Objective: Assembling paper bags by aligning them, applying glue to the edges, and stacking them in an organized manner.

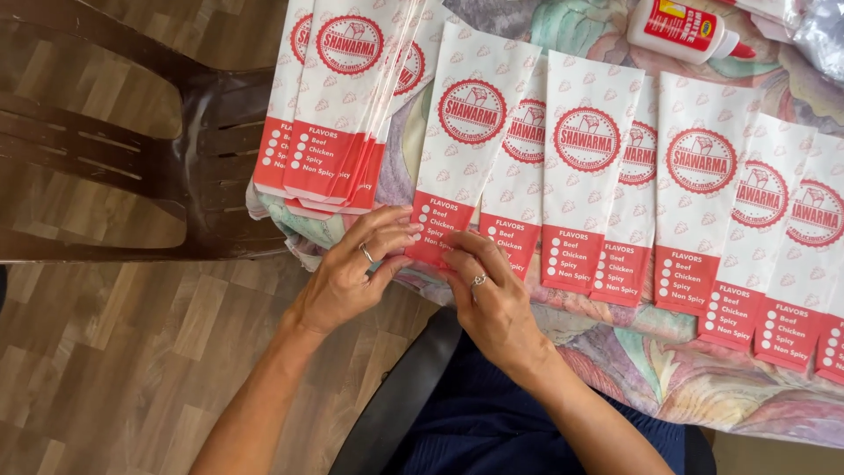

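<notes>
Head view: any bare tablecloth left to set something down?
Bare floral tablecloth along the near edge, below the overlapping row of white-and-red paper bags. A smaller patch lies between that row and the white glue bottle. Crowded around left hand, right hand and stacked bags.

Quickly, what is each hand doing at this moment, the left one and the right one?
Left hand: fingers pinching the red bottom edge of a paper bag.
Right hand: fingers pressing on the same bag's bottom edge.

Dark brown plastic chair [132, 149], white glue bottle with red cap [686, 31], floral tablecloth [668, 369], wood-pattern floor [114, 352]
</notes>
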